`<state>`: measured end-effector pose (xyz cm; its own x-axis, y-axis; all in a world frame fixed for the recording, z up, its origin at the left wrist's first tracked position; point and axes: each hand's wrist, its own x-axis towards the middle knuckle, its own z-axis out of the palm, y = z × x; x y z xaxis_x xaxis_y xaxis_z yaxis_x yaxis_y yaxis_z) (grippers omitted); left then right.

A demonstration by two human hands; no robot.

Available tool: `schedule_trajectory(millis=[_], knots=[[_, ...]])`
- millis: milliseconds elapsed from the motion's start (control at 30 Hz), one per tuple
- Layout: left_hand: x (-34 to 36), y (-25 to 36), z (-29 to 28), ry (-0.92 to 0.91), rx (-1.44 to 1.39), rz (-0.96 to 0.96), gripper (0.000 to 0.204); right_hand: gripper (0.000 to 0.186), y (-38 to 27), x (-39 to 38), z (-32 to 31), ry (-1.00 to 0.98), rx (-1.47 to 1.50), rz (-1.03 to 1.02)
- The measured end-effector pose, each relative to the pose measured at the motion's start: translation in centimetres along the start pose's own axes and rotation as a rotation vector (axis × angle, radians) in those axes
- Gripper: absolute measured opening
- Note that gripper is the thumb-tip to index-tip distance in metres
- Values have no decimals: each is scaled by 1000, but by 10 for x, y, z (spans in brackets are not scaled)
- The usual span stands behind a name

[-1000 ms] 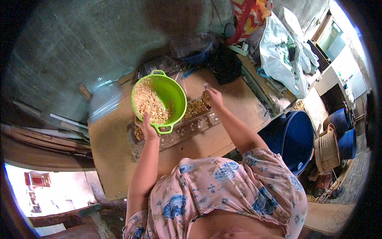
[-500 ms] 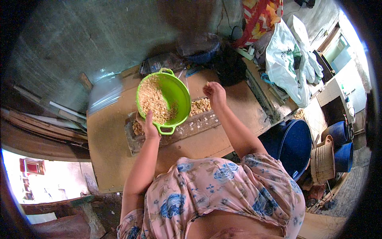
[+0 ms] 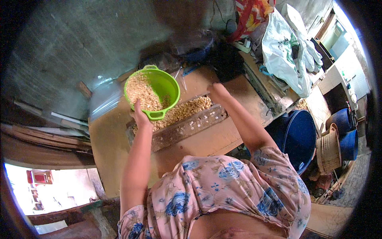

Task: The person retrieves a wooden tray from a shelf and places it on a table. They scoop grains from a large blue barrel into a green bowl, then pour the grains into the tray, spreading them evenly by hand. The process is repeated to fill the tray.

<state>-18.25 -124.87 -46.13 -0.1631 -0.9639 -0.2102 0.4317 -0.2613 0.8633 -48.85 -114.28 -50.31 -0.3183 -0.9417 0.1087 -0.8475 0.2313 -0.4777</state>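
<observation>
My left hand (image 3: pixel 140 114) grips the near-left rim of a bright green two-handled plastic bowl (image 3: pixel 170 87). The bowl is tilted, and pale chopped bits (image 3: pixel 143 93) lie heaped along its left side. Below it on the table is a long wooden mold (image 3: pixel 187 132), a trough with a worn, white-spotted front board. More coarse pale bits (image 3: pixel 190 107) fill the trough, partly hidden under the bowl. Over the trough's right end, my right hand (image 3: pixel 218 93) is closed, its fingertips curled; whatever they hold, if anything, does not show.
The brown tabletop (image 3: pixel 107 159) meets a grey wall at the back. Clear plastic sheets (image 3: pixel 105 101) lie at its left edge. A white plastic bag (image 3: pixel 280 51) and a dark bundle (image 3: pixel 229 61) are at the back right. A large blue barrel (image 3: pixel 296 139) stands right of the table, beside a beige basket (image 3: pixel 328 153).
The bowl in my left hand has moved left and slightly back, uncovering more of the filled trough. My right hand has shifted slightly right and nearer, staying closed.
</observation>
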Motion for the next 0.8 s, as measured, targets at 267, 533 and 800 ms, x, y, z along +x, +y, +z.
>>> schedule_trajectory(millis=[267, 533, 800], knots=[[82, 1, -17, 268, -20, -64, 85, 16, 21, -4, 52, 77, -47, -71], [146, -22, -50, 227, -76, -92, 76, 17, -1, 5, 32, -28, -95, -433], [180, -38, -67, 198, -52, -106, 70, 16, 7, -12, 20, -204, -226, -393]])
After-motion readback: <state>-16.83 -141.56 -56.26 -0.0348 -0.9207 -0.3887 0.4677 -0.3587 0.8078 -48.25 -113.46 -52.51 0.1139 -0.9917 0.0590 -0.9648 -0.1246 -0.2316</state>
